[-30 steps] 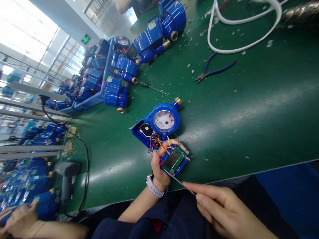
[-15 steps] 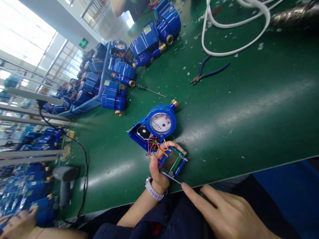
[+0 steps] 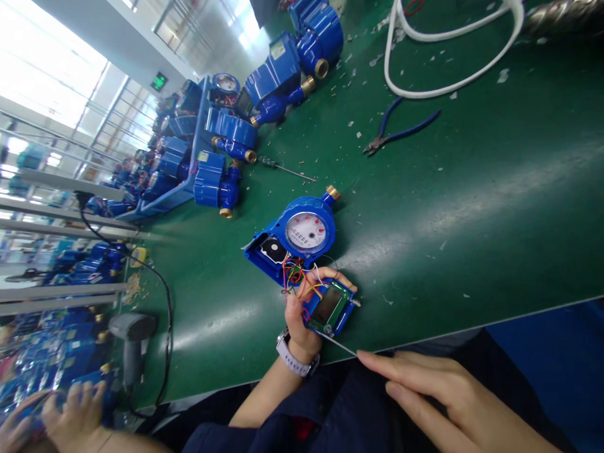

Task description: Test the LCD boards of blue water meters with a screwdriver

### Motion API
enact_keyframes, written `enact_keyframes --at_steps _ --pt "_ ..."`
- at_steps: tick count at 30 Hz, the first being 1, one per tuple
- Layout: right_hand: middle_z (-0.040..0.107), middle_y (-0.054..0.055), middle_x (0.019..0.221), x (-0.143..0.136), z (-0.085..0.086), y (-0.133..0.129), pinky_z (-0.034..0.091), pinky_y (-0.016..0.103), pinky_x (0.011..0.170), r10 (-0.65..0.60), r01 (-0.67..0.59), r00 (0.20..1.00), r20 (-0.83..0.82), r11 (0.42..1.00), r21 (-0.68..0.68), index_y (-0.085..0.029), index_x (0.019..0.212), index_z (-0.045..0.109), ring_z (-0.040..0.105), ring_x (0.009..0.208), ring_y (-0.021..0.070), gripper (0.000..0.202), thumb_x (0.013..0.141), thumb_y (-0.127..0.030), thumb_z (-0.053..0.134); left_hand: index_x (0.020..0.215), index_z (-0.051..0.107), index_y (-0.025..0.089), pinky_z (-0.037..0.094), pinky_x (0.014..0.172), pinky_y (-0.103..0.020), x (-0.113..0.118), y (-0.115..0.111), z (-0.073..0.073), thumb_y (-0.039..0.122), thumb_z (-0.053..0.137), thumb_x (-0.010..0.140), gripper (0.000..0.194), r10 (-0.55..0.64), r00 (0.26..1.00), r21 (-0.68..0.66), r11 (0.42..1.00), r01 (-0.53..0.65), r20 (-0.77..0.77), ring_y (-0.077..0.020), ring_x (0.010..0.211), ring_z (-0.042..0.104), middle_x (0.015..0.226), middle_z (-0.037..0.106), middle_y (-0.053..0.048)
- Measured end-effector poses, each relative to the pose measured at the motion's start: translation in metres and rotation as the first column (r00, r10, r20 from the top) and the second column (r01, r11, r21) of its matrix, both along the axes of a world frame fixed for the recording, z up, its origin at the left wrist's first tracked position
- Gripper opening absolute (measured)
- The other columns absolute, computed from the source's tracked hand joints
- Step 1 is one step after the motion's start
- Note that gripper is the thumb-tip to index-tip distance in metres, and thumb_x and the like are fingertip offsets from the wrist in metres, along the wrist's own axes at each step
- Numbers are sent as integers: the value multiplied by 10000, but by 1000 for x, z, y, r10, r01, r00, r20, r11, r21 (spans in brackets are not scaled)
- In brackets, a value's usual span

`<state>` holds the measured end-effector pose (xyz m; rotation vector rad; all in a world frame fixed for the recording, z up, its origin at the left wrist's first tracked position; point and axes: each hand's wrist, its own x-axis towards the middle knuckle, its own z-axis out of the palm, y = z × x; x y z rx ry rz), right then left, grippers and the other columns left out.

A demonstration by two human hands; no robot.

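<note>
The left hand [image 3: 302,332] curls firmly round a display module [image 3: 329,306], the blue meter [image 3: 307,231] just beyond that grip. The right hand [image 3: 431,384] holds a thin metal shaft [image 3: 338,344] reaching the module's near edge.

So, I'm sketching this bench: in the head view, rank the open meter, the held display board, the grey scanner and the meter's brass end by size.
1. Open meter, largest.
2. Display board and grey scanner: too alike to rank.
3. Brass end, smallest.

The right hand [image 3: 436,380] hides the handle of the tool [image 3: 340,345]. The dial [image 3: 306,231] has digits too small for reading. Far right, a tube [image 3: 566,19] is cut off.
</note>
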<state>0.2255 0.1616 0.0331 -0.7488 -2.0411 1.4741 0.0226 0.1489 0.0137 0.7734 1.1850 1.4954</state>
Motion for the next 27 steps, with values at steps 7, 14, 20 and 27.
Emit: enact_keyframes --at_steps 7,14,20,27 --pt "743 59 980 -2 7 1 629 237 627 19 -25 999 34 981 193 -157 1196 715 737 787 202 443 935 -84 365 1052 668 164 550 769 -386 0 0 0 714 424 876 627 -17 1000 24 1000 17 14 -257 836 665 913 703 -101" --pt "737 33 1038 -8 12 3 612 208 774 -20 17 999 37 997 78 -174 1118 738 728 915 184 372 942 -108 416 1023 674 159 550 799 -373 3 1 1 704 418 881 619 -7 1000 22 1000 7 1 -246 828 674 895 701 -95" --pt "689 49 874 1 -3 -12 599 269 505 -5 -89 978 207 893 442 -152 1353 594 688 614 183 650 775 22 354 1013 679 150 541 759 -349 6 2 2 703 438 871 620 21 1000 21 1000 -20 -13 -239 804 662 880 690 -96" --pt "653 27 859 6 -11 -14 569 253 532 -13 -69 986 167 877 476 -183 1386 508 663 610 158 486 968 -50 298 1002 676 158 544 759 -350 6 3 1 728 463 849 628 31 1000 22 999 -31 1 -235 802 661 877 687 -91"
